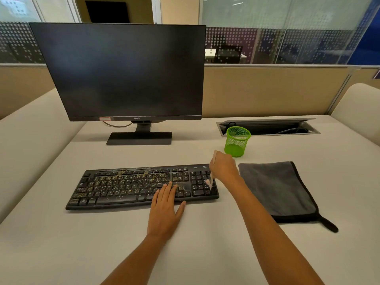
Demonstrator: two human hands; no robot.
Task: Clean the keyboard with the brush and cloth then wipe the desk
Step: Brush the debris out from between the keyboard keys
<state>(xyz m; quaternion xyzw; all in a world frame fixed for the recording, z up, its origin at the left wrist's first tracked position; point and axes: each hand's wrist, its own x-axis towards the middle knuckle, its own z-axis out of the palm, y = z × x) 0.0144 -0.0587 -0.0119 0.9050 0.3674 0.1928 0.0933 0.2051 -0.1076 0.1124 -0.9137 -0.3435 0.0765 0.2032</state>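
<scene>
A black keyboard (127,186) lies across the pale desk (205,254), its main keys strewn with yellowish crumbs. My left hand (165,210) rests flat on its front right part, fingers straight over the keys. My right hand (223,167) grips a small pale brush (210,181). The handle sticks up past my knuckles, and the blurred bristles touch the number pad at the keyboard's right end. A folded grey cloth (277,188) with black edging lies on the desk right of the keyboard.
A dark monitor (121,73) on its stand rises behind the keyboard. A green mesh cup (236,144) stands behind my right hand. An open cable tray (267,127) is set into the desk at the back right. Beige partitions enclose the desk.
</scene>
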